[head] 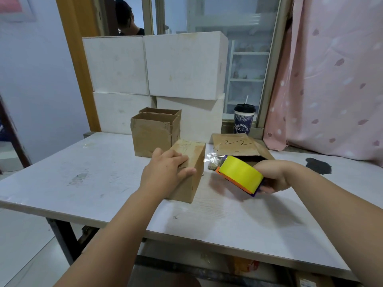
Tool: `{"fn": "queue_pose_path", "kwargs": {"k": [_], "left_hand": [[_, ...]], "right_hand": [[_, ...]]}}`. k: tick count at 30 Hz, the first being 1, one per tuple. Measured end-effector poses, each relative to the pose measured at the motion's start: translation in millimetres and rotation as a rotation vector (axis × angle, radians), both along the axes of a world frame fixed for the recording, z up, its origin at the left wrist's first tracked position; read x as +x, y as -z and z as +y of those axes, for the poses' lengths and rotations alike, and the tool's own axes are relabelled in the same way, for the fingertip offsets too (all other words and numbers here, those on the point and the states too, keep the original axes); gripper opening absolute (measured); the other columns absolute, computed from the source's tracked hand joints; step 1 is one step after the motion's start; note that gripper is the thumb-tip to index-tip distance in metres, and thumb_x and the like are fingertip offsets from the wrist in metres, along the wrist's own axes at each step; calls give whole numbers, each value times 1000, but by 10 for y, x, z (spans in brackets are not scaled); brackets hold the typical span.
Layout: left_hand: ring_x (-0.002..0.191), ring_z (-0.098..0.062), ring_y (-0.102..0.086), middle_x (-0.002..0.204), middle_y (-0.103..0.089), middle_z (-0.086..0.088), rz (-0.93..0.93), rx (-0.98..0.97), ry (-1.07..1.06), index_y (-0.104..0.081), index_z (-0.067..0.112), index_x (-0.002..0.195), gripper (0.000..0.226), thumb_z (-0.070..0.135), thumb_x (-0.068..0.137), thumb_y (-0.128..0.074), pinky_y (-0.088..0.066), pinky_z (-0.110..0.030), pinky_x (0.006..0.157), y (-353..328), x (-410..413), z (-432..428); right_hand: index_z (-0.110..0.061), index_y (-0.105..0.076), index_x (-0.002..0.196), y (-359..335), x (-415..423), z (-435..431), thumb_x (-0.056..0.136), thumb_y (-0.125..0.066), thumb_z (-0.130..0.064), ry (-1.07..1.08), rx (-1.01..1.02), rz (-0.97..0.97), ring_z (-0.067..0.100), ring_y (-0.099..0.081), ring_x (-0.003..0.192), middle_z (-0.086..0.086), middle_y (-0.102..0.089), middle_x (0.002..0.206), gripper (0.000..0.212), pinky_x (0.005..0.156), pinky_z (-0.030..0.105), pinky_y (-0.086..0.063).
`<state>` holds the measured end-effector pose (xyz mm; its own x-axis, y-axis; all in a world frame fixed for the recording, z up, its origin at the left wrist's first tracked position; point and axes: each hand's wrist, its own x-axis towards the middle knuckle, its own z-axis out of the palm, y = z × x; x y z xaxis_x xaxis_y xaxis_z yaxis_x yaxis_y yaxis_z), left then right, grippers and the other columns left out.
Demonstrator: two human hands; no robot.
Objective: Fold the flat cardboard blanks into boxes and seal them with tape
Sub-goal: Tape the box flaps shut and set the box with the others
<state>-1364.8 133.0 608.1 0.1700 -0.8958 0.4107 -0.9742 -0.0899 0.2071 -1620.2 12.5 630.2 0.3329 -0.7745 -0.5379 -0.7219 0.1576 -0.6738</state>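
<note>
A closed brown cardboard box [191,162] stands near the middle of the white table [83,183]. My left hand [165,172] lies on its top and near side, fingers fairly straight, thumb along the side. My right hand [271,177] grips a tape dispenser [238,176] with a yellow roll and orange and purple body, held just right of the box and above the table. A strip of clear tape [213,158] runs from the dispenser toward the box. Two open-topped brown boxes [153,137] stand behind. A flat blank [238,145] with black scribble lies at the right.
White boxes [155,67] are stacked against the window at the back. A dark lidded cup with a straw [244,120] stands on the sill. A pink curtain [331,79] hangs at the right. Another person's head [124,17] shows behind the stack. A dark stain [318,165] marks the table.
</note>
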Motion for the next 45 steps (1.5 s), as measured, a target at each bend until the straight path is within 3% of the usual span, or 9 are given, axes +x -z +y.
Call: {"fn": "queue_pose_path", "kwargs": {"k": [6, 10, 16, 20, 23, 26, 32, 37, 45], "left_hand": [[103, -13, -31, 128, -48, 15, -167, 54, 2, -44, 35, 132, 56, 62, 84, -51, -31, -24, 61, -23, -154, -53], [107, -14, -30, 131, -48, 15, -97, -8, 39, -41, 32, 133, 48, 49, 90, -53, -32, -26, 63, 35, -311, -97], [98, -8, -32, 124, -53, 21, 13, -170, 32, -56, 34, 120, 31, 43, 99, -35, -27, -21, 56, 129, -367, -123], [87, -10, -40, 80, -56, 19, 359, -342, 62, -52, 34, 127, 31, 28, 98, -42, -35, -29, 61, 84, -403, -108], [92, -14, -57, 93, -68, 13, 837, -479, 76, -45, 32, 127, 32, 20, 98, -41, -44, -29, 79, 73, -402, -95], [77, -2, -62, 96, -69, 7, 1242, -583, 79, -60, 31, 95, 26, 34, 101, -35, -42, -5, 61, -36, -363, -91], [65, 1, -62, 74, -68, 8, 1165, -589, 141, -70, 16, 92, 42, 54, 86, -54, -45, -12, 54, -312, -298, -175], [43, -3, -44, 48, -49, 7, 1230, -603, 81, -48, 19, 51, 53, 57, 88, -51, -37, -18, 43, -409, -324, -144], [45, -3, -54, 50, -58, 7, 1222, -476, 4, -56, 17, 53, 52, 63, 79, -60, -43, -15, 44, -557, -184, -100]], "right_hand": [[-12, -69, 85, -253, 9, 15, 95, -45, -22, 13, 170, -227, 5, -61, 53, 6, -74, 84, 28, 37, 8, -27], [-7, -74, 77, -429, 159, 87, 93, -51, -20, 75, 142, -451, 12, -68, 56, 10, -74, 79, 31, 41, 14, -46], [-4, -63, 112, -521, 543, 185, 96, -47, -16, 171, -5, -693, 26, -69, 81, 17, -69, 96, 24, 63, 35, -60], [-6, -58, 119, -479, 815, 206, 86, -51, 1, 317, -146, -817, 34, -64, 85, 24, -63, 102, 35, 65, 40, -55], [-4, -61, 104, -404, 977, 222, 88, -57, -4, 340, -174, -886, 26, -69, 71, 22, -64, 84, 17, 68, 40, -54], [-6, -60, 105, -288, 1097, 194, 92, -61, -14, 351, -262, -916, 17, -63, 64, 7, -61, 80, 16, 62, 32, -51], [-42, -50, 102, -134, 1209, 330, 95, -58, -23, 175, -750, -776, 15, -65, 90, -7, -64, 95, 22, 68, 25, -58], [-27, -42, 136, 25, 1262, 398, 95, -58, -21, 146, -906, -804, 16, -53, 118, 0, -54, 128, 44, 96, 38, -51], [-45, -25, 142, 123, 1221, 423, 91, -60, -38, 53, -1100, -717, -9, -43, 106, -10, -37, 118, 62, 91, 24, -46]]}}
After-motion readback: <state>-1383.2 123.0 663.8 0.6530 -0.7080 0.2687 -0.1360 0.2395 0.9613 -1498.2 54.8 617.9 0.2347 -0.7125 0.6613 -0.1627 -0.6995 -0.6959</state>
